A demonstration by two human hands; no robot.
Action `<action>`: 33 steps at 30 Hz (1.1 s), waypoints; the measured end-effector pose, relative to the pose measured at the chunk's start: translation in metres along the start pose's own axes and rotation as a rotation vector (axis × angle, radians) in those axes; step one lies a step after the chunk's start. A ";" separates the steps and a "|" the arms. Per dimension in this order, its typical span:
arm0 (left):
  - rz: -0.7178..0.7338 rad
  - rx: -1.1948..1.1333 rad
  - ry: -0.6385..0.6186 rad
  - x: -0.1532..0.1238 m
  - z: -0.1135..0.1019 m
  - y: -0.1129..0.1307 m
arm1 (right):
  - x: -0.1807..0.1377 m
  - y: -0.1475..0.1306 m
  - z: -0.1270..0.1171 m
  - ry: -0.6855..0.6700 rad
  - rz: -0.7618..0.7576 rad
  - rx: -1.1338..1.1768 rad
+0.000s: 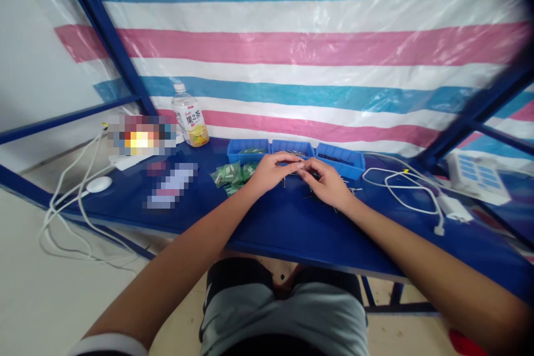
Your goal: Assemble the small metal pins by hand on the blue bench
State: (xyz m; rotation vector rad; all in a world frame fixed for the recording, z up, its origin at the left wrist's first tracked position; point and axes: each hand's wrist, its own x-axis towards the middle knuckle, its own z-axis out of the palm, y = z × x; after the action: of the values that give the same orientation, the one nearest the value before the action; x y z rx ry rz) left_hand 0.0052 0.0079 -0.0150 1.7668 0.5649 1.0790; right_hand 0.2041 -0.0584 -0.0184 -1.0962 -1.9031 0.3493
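Both my hands meet over the blue table, just in front of three blue bins. My left hand has its fingers curled and pinched toward my right hand, whose fingers are also closed; the fingertips touch around a small part too tiny to make out. Small dark metal pieces lie on the table under my right hand. A pile of small green packets lies just left of my left hand.
Three blue bins stand in a row behind my hands. A drink bottle stands at back left, a white round puck and cables at left, a white charger cable and power strip at right.
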 end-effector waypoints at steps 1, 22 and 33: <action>-0.009 0.007 -0.005 0.000 0.000 0.000 | 0.000 0.001 0.000 -0.001 0.001 -0.003; -0.123 0.027 0.116 0.002 -0.004 -0.002 | 0.011 0.029 -0.018 0.331 0.356 0.440; -0.082 0.011 0.086 0.001 -0.005 0.000 | 0.003 0.018 -0.017 0.071 0.108 -0.100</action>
State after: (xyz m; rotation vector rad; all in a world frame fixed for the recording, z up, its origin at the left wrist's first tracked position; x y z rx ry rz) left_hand 0.0019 0.0113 -0.0140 1.6980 0.6906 1.1005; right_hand 0.2268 -0.0487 -0.0183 -1.2639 -1.8196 0.2741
